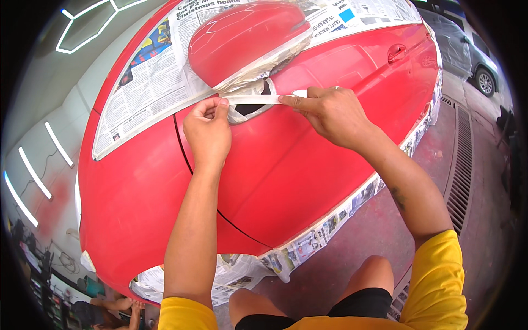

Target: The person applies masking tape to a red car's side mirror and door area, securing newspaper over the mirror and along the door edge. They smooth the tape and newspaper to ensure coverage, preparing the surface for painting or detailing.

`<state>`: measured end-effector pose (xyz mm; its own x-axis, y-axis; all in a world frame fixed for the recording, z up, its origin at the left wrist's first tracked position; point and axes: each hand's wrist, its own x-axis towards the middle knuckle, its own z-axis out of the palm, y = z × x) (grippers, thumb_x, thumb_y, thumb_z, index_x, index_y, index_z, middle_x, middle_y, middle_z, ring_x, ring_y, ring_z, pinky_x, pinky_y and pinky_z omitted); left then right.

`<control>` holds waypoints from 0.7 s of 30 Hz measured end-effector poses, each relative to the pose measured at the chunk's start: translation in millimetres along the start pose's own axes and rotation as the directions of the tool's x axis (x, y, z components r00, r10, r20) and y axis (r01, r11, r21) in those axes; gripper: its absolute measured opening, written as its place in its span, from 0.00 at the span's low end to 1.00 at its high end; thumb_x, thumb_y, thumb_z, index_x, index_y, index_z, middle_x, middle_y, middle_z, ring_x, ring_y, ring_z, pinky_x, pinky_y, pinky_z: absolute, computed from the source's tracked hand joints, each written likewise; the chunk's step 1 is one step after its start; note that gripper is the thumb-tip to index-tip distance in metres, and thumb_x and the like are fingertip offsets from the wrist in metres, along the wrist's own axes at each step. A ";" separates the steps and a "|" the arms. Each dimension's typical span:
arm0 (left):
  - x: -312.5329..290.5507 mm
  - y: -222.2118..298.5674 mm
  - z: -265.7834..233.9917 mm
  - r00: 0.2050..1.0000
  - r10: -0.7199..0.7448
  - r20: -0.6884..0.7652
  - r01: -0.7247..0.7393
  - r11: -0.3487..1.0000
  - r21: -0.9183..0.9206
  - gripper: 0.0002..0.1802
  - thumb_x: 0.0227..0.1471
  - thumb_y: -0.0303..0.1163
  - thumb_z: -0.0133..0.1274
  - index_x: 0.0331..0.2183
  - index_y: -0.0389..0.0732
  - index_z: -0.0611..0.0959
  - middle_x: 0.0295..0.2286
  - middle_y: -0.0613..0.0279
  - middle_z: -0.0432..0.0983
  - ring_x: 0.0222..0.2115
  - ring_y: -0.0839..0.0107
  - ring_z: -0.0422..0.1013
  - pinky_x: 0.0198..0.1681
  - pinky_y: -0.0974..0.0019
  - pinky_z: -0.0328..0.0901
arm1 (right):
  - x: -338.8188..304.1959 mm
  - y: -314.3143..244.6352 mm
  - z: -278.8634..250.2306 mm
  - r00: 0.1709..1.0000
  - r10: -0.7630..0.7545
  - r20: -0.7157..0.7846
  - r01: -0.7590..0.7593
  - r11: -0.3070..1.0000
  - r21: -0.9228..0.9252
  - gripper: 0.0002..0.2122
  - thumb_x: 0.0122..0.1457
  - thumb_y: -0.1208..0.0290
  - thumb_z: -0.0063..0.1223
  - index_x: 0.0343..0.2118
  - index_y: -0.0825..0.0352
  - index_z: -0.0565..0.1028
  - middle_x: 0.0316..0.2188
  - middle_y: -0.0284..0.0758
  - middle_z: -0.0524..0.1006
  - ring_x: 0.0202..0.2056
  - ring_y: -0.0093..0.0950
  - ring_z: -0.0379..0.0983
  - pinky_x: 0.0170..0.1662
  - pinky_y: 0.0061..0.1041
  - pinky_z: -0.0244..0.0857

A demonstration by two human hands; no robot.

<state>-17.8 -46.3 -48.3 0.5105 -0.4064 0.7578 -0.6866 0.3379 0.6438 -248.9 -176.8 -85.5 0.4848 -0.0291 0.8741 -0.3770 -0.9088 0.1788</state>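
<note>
A strip of whitish masking tape (253,99) is stretched between my hands, across a dark opening (258,105) in the red car door (286,165) below the side mirror. My left hand (209,129) pinches the strip's left end between thumb and fingers. Its other end is in my right hand (333,114), the thumb pressed along it. A white rounded piece shows between my right fingers; whether it is the tape roll I cannot tell. Just above is the red mirror housing (247,41), with crumpled masking (256,80) around its base.
Newspaper (159,88) is taped over the windows, and more newspaper (313,239) lines the door's lower edge. A red door handle (396,53) is farther right. A floor grate (461,165) and a silver car (456,44) lie beyond. Another person's hands (132,305) show at lower left.
</note>
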 end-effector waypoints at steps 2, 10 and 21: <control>1.0 -4.0 1.3 1.000 0.021 -0.020 -0.020 1.000 0.020 0.10 0.63 0.31 0.64 0.37 0.31 0.89 0.29 0.63 0.83 0.29 0.77 0.74 0.35 0.68 0.69 | 0.5 0.5 0.0 1.000 -0.004 0.012 0.004 1.000 -0.014 0.18 0.66 0.71 0.58 0.57 0.47 0.84 0.23 0.34 0.76 0.23 0.37 0.75 0.29 0.39 0.68; -15.6 -1.6 4.2 0.950 0.300 -0.083 -0.246 0.888 0.389 0.21 0.60 0.30 0.66 0.51 0.32 0.82 0.41 0.55 0.82 0.40 0.65 0.77 0.48 0.63 0.70 | -3.9 12.3 10.3 0.990 -0.129 -0.046 0.119 0.975 -0.189 0.18 0.67 0.68 0.52 0.57 0.47 0.83 0.30 0.33 0.83 0.30 0.33 0.83 0.34 0.36 0.76; -48.7 -25.3 14.0 0.852 0.360 0.381 -0.492 0.301 0.817 0.60 0.63 0.55 0.61 0.73 0.25 0.47 0.73 0.34 0.45 0.75 0.42 0.40 0.74 0.36 0.41 | 10.9 16.2 14.5 0.992 -0.005 0.124 0.026 0.985 -0.170 0.17 0.70 0.65 0.49 0.58 0.46 0.83 0.29 0.33 0.84 0.30 0.34 0.84 0.32 0.36 0.74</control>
<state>-32.6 -46.9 -103.0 -0.0092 -0.5480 0.8364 -0.8809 -0.3914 -0.2661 -238.2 -198.0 -79.6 0.5806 -0.0764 0.8106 -0.4929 -0.8254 0.2753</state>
